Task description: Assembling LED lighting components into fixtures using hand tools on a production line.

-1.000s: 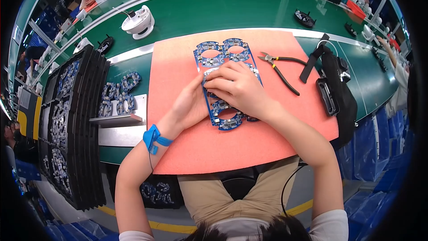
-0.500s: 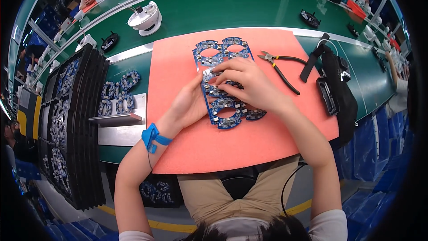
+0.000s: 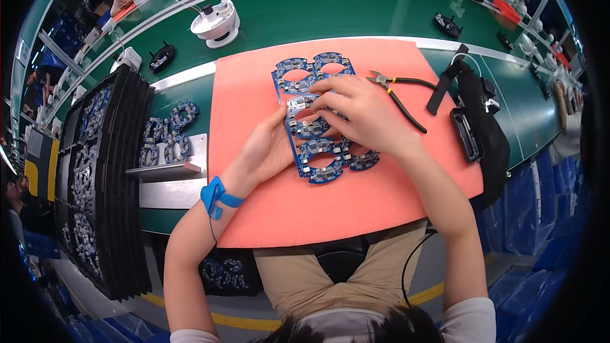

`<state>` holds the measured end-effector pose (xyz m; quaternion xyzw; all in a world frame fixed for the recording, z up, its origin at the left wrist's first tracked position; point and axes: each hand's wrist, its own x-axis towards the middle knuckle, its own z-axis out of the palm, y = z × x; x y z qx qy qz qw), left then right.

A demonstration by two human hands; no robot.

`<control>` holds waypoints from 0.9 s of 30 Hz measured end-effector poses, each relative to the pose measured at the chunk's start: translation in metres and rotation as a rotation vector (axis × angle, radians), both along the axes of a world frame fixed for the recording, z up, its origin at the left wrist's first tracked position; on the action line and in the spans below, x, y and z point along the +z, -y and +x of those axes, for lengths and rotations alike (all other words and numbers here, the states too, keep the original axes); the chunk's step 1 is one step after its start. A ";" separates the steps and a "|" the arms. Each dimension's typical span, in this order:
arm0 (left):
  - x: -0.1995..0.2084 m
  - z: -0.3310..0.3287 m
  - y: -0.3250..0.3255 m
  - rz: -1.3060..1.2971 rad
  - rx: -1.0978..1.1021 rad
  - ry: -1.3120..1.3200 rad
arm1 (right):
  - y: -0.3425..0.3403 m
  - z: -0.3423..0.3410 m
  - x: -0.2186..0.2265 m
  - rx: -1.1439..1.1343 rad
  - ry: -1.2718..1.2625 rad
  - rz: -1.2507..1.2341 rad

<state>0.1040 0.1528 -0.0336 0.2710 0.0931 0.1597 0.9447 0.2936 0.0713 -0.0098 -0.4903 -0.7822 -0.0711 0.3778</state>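
Observation:
A blue circuit board panel (image 3: 305,129), made of several joined ring-shaped boards, lies over the salmon foam mat (image 3: 273,222) in front of me. My left hand (image 3: 264,148) grips its left edge, thumb near the top face and fingers partly hidden beneath. Bent over the panel's middle right is my right hand (image 3: 365,114), fingers curled onto a ring board and covering part of it. Diagonal cutters (image 3: 381,80) with yellow-and-black handles rest on the mat, right of the panel. Around my left wrist is a blue wrist strap (image 3: 216,197) with a thin cord.
Stacked black trays (image 3: 114,184) holding boards stand at the left. Several loose ring boards (image 3: 184,114) sit by a metal stand (image 3: 171,194). A white device (image 3: 216,23) is on the green conveyor (image 3: 318,9) beyond. A black strapped device (image 3: 476,121) lies right of the mat.
My right hand's fingers have shifted slightly to the right over the panel, which has tilted a little. The white device and black parts on the conveyor have moved rightward.

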 end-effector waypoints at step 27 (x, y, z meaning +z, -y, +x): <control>0.007 0.002 0.003 0.046 0.011 -0.070 | -0.008 -0.005 -0.012 -0.032 -0.396 -0.181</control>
